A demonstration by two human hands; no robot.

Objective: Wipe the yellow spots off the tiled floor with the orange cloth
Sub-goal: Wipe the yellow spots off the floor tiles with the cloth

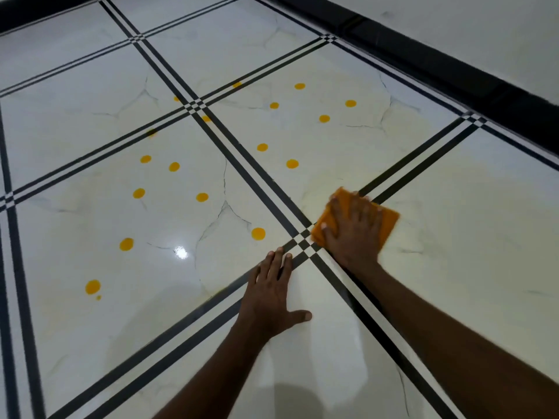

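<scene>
Many yellow spots remain; right hand flat on the orange cloth, left hand spread on the glossy floor, may smear them or slip.

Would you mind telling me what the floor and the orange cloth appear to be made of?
Floor: probably glazed ceramic or porcelain tile, marble-look veins, black printed border lines; the sharp light glare suggests a glossy finish. Orange cloth: soft matte fabric, possibly microfibre; it lies flat under the right hand.

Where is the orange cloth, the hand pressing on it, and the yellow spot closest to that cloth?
orange cloth (388, 219): head view, bare right edge.
right hand (352, 228): head view, back of hand.
yellow spot (258, 233): head view, its middle.
</scene>
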